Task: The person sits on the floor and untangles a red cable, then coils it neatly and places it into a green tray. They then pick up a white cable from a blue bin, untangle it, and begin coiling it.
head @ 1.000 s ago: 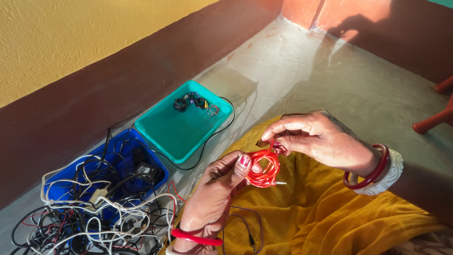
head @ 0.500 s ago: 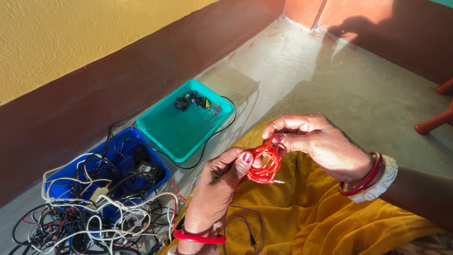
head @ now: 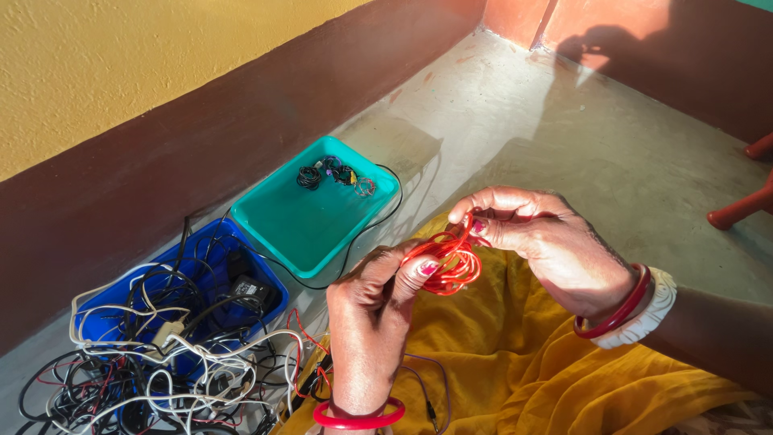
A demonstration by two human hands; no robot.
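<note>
Both hands pinch a red cable coil over the yellow cloth — left hand from below, right hand at top. Teal tray w/ small coils and blue tray w/ tangled wires sit at left.

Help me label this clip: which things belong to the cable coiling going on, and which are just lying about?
In use: red cable, left hand, right hand, teal tray with coiled cables, blue tray, tangled cables.
Lying about: red furniture legs.
</note>
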